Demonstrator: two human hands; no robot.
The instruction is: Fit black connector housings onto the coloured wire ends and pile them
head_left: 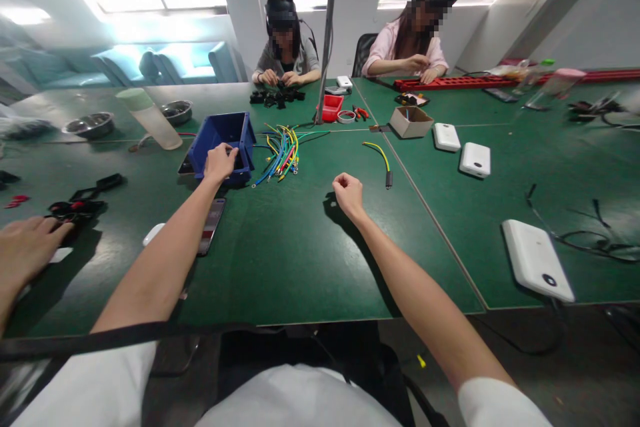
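My left hand (pixel 219 162) reaches into the open blue plastic bin (pixel 223 132) and rests on its near rim; what the fingers hold inside is hidden. My right hand (pixel 347 193) hovers over the green table (pixel 280 253) with its fingers curled closed and nothing visible in them. A bundle of coloured wires (pixel 281 153) lies just right of the bin. A single yellow-green wire with a black end (pixel 380 161) lies a little beyond my right hand.
A phone (pixel 211 223) lies under my left forearm. Another person's hand (pixel 25 247) rests at the left by black parts (pixel 75 207). Two people work across the table. A red tray (pixel 331 107), a cardboard box (pixel 411 121) and white power banks (pixel 537 260) lie around.
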